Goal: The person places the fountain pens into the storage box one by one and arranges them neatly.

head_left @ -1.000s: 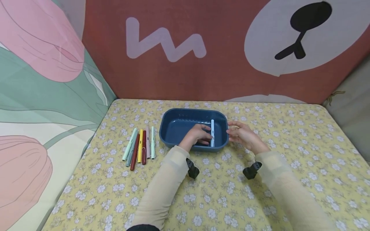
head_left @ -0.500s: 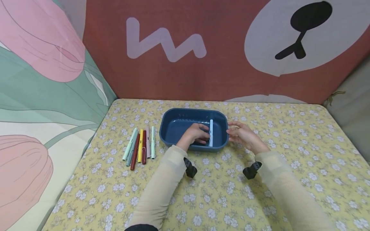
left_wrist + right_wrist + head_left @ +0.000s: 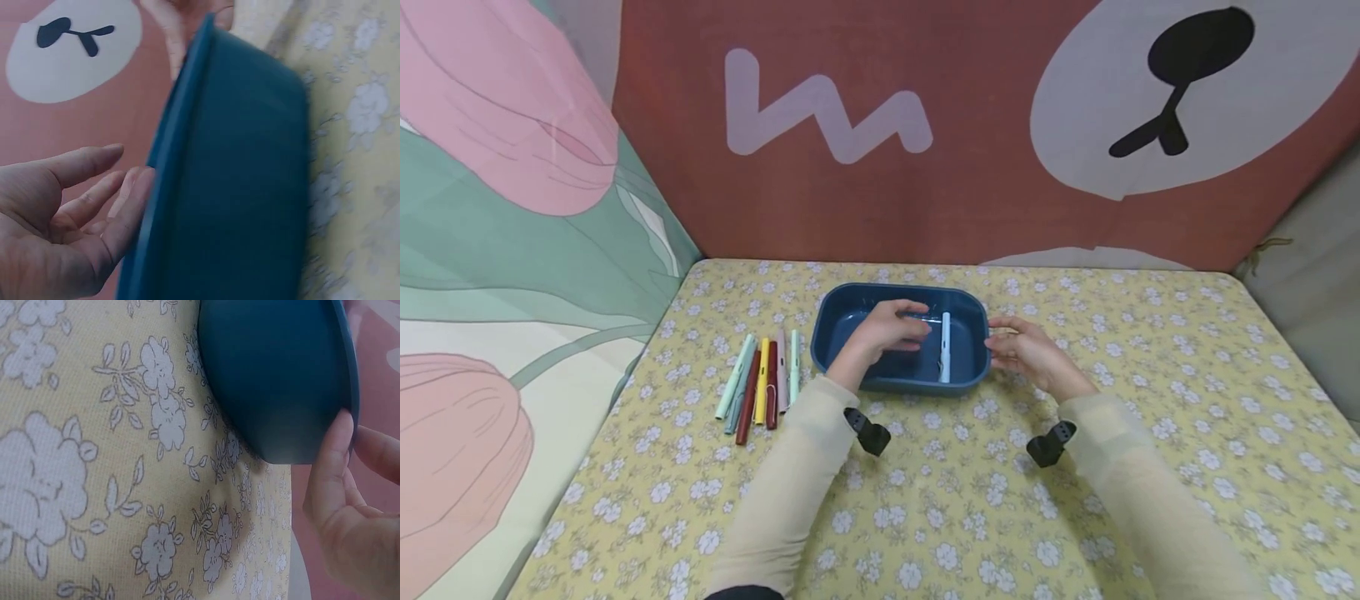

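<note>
A light blue capped pen (image 3: 945, 348) lies lengthwise toward me in the right part of a dark blue plastic box (image 3: 865, 383). Over the middle of the box, left of that pen, is my left hand (image 3: 891, 329), fingers loosely bent and holding nothing. The left wrist view shows the same hand (image 3: 81, 219) near the box's rim, thumb apart from the fingers. My right hand (image 3: 1033, 354) holds the box at its right end. In the right wrist view its fingers (image 3: 337, 440) stand on either side of the rim. The pen is hidden in both wrist views.
Left of the box lies a loose row of capped pens: mint green (image 3: 735, 377), grey-blue (image 3: 739, 404), dark red (image 3: 748, 400), yellow (image 3: 762, 382), mauve (image 3: 782, 371) and others. A floral cloth (image 3: 985, 517) covers the table, with a printed backdrop (image 3: 970, 200) behind.
The light blue pen first shifted slightly left in the box. My left hand then let go of it and moved up and left. The right hand stayed at the box's end.
</note>
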The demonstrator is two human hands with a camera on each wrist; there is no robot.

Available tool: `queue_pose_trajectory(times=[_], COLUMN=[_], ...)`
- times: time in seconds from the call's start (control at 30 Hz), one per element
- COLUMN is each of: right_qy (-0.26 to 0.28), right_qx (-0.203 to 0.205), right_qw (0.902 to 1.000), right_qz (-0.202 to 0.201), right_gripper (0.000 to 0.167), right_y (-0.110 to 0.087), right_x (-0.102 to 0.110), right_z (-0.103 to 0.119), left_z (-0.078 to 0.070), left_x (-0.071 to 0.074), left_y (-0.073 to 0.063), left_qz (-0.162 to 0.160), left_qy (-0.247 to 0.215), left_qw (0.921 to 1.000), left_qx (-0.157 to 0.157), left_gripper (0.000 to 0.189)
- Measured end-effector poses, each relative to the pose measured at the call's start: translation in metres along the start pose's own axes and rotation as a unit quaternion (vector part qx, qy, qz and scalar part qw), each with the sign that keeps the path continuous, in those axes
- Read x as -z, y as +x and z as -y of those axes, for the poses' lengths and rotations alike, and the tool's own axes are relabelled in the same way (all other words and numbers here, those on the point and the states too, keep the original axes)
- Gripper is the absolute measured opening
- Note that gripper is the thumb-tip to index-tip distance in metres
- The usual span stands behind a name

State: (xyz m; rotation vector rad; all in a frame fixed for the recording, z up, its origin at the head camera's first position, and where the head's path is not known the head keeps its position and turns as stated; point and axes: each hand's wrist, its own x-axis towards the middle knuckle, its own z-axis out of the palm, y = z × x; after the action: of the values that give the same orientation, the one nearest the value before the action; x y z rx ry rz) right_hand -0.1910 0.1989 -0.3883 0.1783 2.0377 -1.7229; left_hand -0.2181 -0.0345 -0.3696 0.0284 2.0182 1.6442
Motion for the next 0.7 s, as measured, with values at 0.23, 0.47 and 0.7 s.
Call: queue_pose_trajectory(times=[0.23, 0.47, 0.7], right_qy=[-0.004, -0.009, -0.012], right_qx=[-0.003, -0.010, -0.013], right_qw=[1.0000, 0.9999, 0.9998], right_qz=[-0.003, -0.010, -0.011], right_gripper=[0.054, 0.053, 0.053], right_y=[-0.001, -0.002, -0.001], right_x=[0.000, -0.001, -0.003], right_z=[0.000, 0.001, 0.001], left_z=[-0.011, -0.016, -0.013], left_x=[0.023, 0.048, 0.079], left_y=[-0.016, -0.034, -0.053], left_qz=[-0.021, -0.048, -0.073], left_qy=[-0.013, -0.013, -0.023], left_qw=[0.9993, 0.9968, 0.9949], left_qx=[-0.026, -0.063, -0.067], left_gripper=[0.045, 0.046, 0.049])
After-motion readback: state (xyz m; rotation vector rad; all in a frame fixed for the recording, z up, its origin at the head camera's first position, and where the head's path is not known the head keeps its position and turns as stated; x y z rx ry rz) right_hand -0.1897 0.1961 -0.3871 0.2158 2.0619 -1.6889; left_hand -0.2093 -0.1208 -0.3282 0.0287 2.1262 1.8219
